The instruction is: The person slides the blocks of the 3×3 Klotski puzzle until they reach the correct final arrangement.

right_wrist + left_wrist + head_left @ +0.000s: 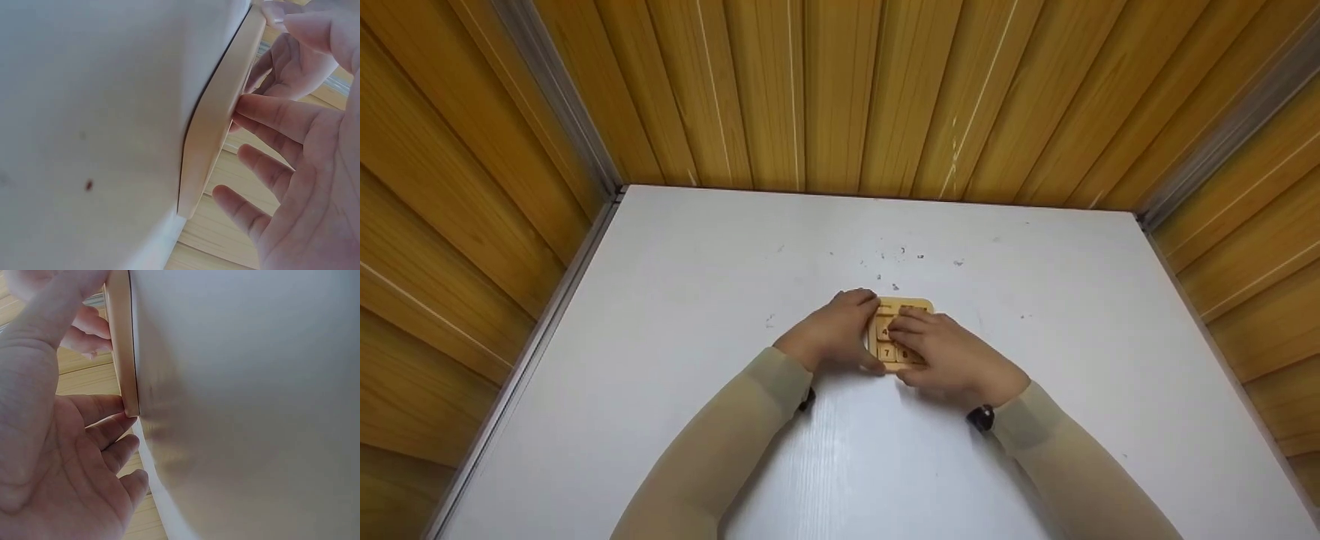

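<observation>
A wooden number slide puzzle (916, 302) lies flat on the white table, with tiles marked 4, 7 and what looks like 8 showing; other tiles are hidden under the right hand. My left hand (836, 331) holds the puzzle's left side, thumb by the near corner and fingertips at the far corner. In the left wrist view those fingertips meet the end of the wooden frame (122, 349). Over the tiles lies my right hand (952, 351), its fingers extended and the index fingertip touching the top face beside the frame's edge (211, 124). Its thumb is at the near edge.
The white table (720, 255) has dark scuff marks beyond the puzzle. Wood-patterned panels (840, 97) stand behind it and on both sides, with metal posts at the corners. Each wrist wears a dark camera strap (981, 418).
</observation>
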Motion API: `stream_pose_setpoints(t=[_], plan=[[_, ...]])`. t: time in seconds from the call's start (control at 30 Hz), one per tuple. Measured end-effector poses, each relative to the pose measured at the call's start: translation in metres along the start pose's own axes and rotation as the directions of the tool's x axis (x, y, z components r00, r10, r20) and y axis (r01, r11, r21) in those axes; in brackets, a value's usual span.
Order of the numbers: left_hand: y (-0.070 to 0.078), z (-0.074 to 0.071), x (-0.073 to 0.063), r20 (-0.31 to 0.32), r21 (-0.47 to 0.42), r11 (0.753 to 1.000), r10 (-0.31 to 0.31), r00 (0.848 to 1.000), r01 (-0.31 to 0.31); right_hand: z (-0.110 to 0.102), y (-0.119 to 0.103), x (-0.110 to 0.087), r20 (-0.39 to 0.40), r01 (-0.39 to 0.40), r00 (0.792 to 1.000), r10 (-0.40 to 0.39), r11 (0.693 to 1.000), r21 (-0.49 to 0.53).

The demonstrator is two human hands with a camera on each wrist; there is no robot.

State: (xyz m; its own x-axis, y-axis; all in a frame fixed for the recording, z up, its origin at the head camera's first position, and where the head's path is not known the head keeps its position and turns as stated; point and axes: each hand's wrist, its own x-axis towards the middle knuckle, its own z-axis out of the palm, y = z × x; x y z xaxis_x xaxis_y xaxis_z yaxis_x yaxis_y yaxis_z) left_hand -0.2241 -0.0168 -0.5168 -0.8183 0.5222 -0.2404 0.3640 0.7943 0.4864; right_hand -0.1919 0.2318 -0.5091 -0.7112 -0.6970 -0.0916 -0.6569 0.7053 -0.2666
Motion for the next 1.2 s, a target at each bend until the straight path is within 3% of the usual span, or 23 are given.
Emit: stream_pose_setpoints(t=[0.33,0.63,1.2], plan=[[-0.001,0.002,-0.002,-0.006,-0.019,1.0,0.002,1.0,-0.002,0.004,-0.005,-0.006,0.021,-0.011,1.0,0.011,1.0,0.013],[-0.002,0.003,-0.001,0.002,-0.003,1.0,0.009,1.0,-0.009,0.004,-0.004,-0.006,-0.013,0.045,0.999,-0.045,0.999,0.004],[0.001,0.0,0.002,0.006,0.001,1.0,-0.013,1.0,0.013,-0.008,0.024,-0.013,-0.03,-0.083,0.996,0.084,0.996,0.026]])
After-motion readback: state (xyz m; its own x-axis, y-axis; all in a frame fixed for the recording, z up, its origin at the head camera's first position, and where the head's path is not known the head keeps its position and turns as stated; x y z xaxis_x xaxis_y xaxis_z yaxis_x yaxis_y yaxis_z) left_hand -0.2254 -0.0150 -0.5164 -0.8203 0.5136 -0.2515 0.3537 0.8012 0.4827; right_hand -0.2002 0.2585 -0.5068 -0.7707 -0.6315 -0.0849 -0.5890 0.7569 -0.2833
